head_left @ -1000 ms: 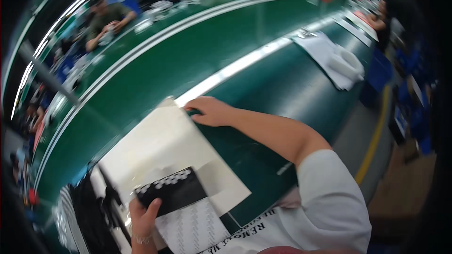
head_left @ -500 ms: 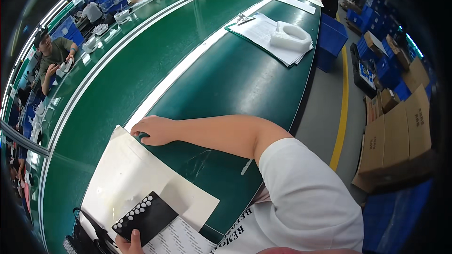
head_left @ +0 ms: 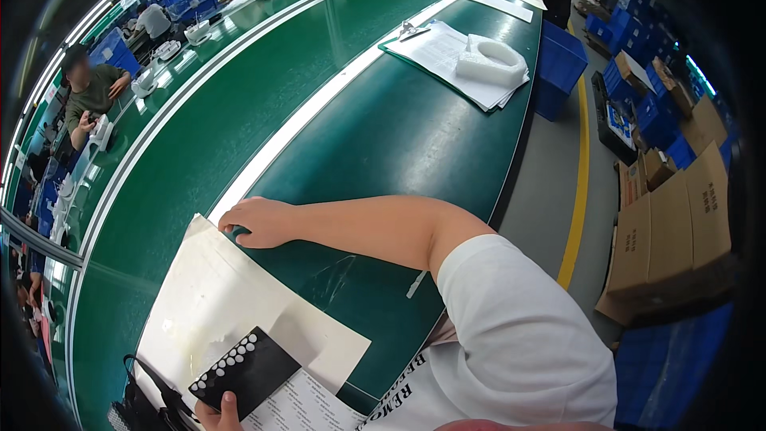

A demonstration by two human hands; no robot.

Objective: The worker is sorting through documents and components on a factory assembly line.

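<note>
A workshop fills the frame, with a wide green conveyor [head_left: 191, 144] sweeping from lower left to top centre. Beside it, a dark green worktable [head_left: 375, 160] runs from bottom centre toward the upper right. At right, a big cardboard box [head_left: 670, 231] stands with its contents out of sight. A blue bin [head_left: 561, 60] sits against the table's far side, upper right; its inside cannot be made out. Near it, on the floor, an open black crate [head_left: 616, 128] holds small blue and white items. A cream sheet [head_left: 207, 279] lies at lower left, and a clipboard [head_left: 423, 48] bearing papers and a white foam piece [head_left: 471, 70] lies upper right of centre. The right hand [head_left: 265, 222], left of centre, rests by the sheet's upper corner, fingers loosely curled and the thumb apart from them. At bottom left, the left hand [head_left: 218, 417] pinches a black panel [head_left: 259, 367] with a row of white dots, thumb on top, over the cream sheet.
</note>
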